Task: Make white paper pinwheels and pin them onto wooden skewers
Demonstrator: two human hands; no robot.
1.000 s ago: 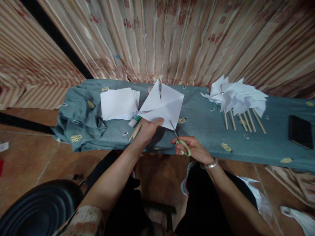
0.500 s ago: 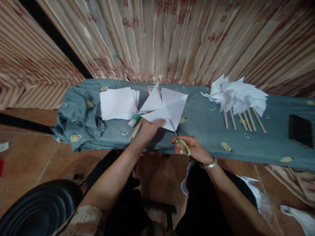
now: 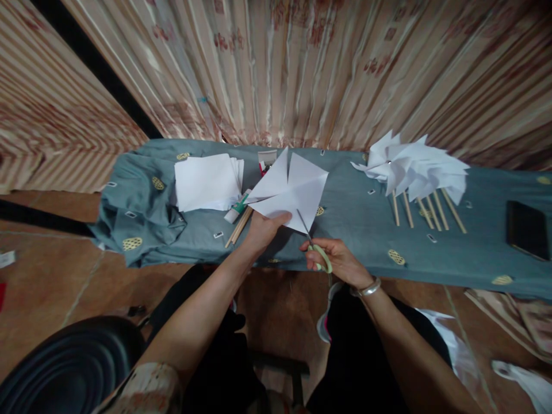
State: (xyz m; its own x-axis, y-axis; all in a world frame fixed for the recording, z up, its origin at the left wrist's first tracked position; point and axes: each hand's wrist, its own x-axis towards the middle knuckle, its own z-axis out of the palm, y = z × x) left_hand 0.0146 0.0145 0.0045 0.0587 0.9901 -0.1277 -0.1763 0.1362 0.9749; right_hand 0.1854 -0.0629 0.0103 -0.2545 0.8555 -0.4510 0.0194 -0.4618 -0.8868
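The fingers of the left hand (image 3: 262, 231) pinch the slit white paper square (image 3: 304, 195), thumb on top, probably to steady it above the cloth-covered surface (image 3: 466, 253). The fingers of the right hand (image 3: 338, 259) grip the scissors (image 3: 324, 255) by their pale green handles — one blade lies over the paper's near corner. Stacked sheets (image 3: 207, 183) sit left, presumably for easy reach; paper pinwheels (image 3: 420, 167) overlap at right, likely saving room.
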